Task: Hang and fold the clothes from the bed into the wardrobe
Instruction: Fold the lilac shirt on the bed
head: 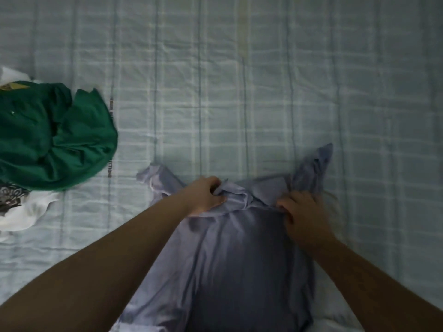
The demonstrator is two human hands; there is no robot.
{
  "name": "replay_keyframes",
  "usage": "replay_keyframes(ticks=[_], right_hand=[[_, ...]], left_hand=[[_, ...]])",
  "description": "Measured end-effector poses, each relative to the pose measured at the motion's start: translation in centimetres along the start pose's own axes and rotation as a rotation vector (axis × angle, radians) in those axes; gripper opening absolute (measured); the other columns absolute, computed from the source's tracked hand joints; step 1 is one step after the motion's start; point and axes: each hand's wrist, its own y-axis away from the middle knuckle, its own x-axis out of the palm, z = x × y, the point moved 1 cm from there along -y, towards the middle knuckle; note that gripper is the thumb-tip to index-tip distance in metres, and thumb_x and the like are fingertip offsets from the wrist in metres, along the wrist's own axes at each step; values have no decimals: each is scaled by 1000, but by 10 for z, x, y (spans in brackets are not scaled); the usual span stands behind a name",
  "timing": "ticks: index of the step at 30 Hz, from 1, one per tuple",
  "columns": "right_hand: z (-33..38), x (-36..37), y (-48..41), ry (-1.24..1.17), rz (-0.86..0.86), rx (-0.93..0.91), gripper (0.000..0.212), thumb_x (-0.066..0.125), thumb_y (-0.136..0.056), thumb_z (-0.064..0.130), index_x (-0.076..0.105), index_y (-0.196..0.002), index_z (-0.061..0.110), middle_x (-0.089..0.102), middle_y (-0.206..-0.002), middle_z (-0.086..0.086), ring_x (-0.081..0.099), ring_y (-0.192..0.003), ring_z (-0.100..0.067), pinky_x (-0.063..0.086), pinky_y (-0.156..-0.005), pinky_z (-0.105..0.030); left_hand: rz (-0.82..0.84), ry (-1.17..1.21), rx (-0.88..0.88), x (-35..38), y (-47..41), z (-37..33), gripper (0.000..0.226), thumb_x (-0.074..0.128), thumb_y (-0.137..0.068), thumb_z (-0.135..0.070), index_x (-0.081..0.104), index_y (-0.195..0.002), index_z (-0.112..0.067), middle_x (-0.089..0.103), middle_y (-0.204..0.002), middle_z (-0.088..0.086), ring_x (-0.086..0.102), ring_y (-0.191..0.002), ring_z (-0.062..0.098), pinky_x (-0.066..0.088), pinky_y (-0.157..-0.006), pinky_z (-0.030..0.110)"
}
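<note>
A pale blue-grey shirt (239, 255) lies spread on the bed in front of me, collar end away from me. Its sleeves stick out at the far left and far right. My left hand (206, 195) grips bunched fabric at the left of the collar. At the right shoulder, my right hand (302, 212) pinches the cloth with curled fingers. Both forearms reach in from the bottom corners.
The bed is covered by a light blue checked sheet (239, 80). A crumpled green garment (55, 137) lies at the left edge, on top of a white garment (24, 216) with a dark printed patch.
</note>
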Motion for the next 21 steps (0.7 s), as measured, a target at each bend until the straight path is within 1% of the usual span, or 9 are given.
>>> replay_keyframes(ticks=[3,5,8,10,13,15,16,18,21], right_hand=[[-7,11,33,0,215,95,33,63,-73,11,75,-103,18,66,-109,-9,60,-101,-37,45,-88,-50],[-6,5,34,-62,190,134,31,58,-74,9,76,-98,14,67,-104,-11,61,-97,-38,47,-83,-47],[1,-11,16,-184,-23,298,15,53,-73,4,63,-83,9,61,-89,-13,59,-83,-36,44,-74,-41],[3,-16,-2,-300,-81,353,19,56,-79,-1,62,-94,9,60,-98,-16,58,-92,-35,41,-80,-40],[1,-16,-31,-366,196,173,49,55,-86,15,56,-130,-7,56,-130,-29,51,-125,-43,32,-108,-42],[-3,-16,-42,-249,420,136,63,49,-84,30,50,-137,-5,50,-140,-28,45,-132,-43,29,-113,-44],[-4,-14,-45,-154,489,137,57,49,-87,31,53,-134,0,50,-138,-26,46,-130,-42,34,-110,-45],[-3,-10,-48,-25,517,80,37,55,-91,24,57,-125,8,52,-131,-20,49,-120,-39,42,-100,-46],[4,-15,-56,-118,379,3,29,61,-92,18,66,-120,11,61,-124,-17,56,-115,-37,45,-98,-44]], left_hand=[[-33,-36,15,28,15,-1,60,76,-81,-36,53,-134,-22,52,-129,14,46,-126,32,38,-101,33],[-60,-65,13,37,23,-3,67,79,-76,-35,48,-135,-22,45,-134,15,37,-130,33,31,-106,37],[-105,-46,92,39,31,-10,62,80,-75,-32,42,-121,-13,42,-123,10,41,-120,32,34,-93,37],[-120,17,122,33,34,-14,57,81,-75,-30,36,-108,-16,42,-111,3,49,-101,26,35,-74,32],[-189,56,155,16,36,-17,50,77,-79,-30,34,-101,-18,45,-98,2,47,-74,13,31,-55,28],[-251,53,202,4,34,-20,49,78,-79,-25,36,-101,-17,37,-97,-2,43,-74,11,33,-56,28],[-253,78,221,-3,34,-21,51,80,-77,-24,36,-101,-19,34,-97,-5,43,-76,9,35,-58,27],[-140,138,214,-22,33,-21,59,86,-70,-30,36,-102,-26,34,-101,-8,47,-82,5,43,-63,22],[147,312,205,-58,33,-21,58,86,-64,-43,43,-102,-38,47,-109,-9,60,-89,8,52,-68,21]])
